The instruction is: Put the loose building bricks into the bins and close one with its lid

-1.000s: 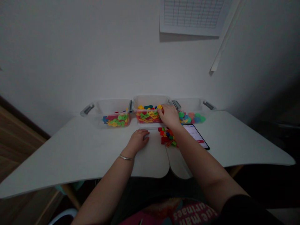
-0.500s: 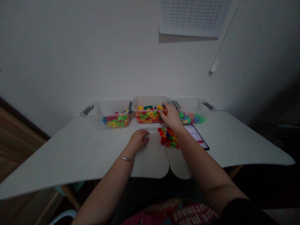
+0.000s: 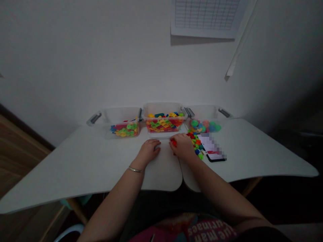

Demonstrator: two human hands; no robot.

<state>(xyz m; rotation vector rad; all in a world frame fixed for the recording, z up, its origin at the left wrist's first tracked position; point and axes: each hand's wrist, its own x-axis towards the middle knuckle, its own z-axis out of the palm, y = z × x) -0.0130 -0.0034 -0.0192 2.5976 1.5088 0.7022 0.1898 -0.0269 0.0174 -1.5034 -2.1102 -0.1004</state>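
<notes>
My left hand [image 3: 148, 151] rests on the white table [image 3: 83, 161] with its fingers curled under and nothing visible in them. My right hand [image 3: 182, 146] lies on the table just right of it, over a small pile of coloured plastic pieces [image 3: 196, 142]. Its fingers are bent down onto the pile, and a red piece shows at its fingertips. Behind both hands stands the middle clear bin [image 3: 164, 108], filled with yellow, red and green pieces.
A left clear bin [image 3: 108, 116] holds green and yellow pieces; a right clear bin [image 3: 210, 112] holds round green and pink ones. A phone [image 3: 213, 148] with a lit screen lies right of the pile. The wall rises directly behind the bins.
My right hand has come back out of the middle bin and down onto the pile of pieces in front of it. The pile has spread to the right. My left hand has stayed put.
</notes>
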